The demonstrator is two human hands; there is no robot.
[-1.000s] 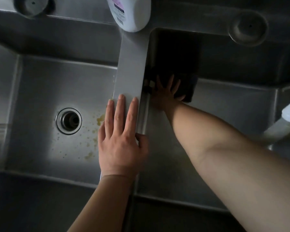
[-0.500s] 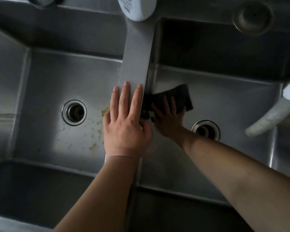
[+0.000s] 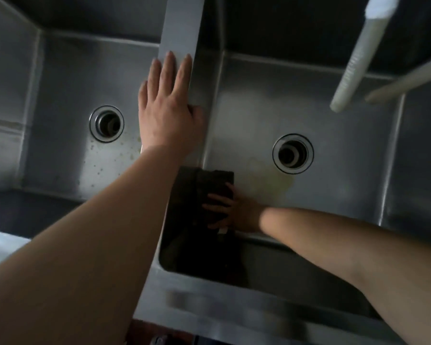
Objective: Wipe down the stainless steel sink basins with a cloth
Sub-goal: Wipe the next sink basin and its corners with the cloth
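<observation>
We see our left hand (image 3: 168,108) lying flat, fingers straight, grip wide, on the steel divider (image 3: 182,28) between the two basins. Our right hand (image 3: 230,210) is down in the right basin (image 3: 334,175), at its 7 o'clock corner, spread fingers pressing a dark cloth (image 3: 204,185) against the floor and the divider wall, gripping nothing. The right drain (image 3: 292,153) lies at 2 o'clock from the cloth; the left drain (image 3: 106,123) sits in the speckled left basin (image 3: 60,95). Two white hoses (image 3: 358,56) hang at 1 o'clock
</observation>
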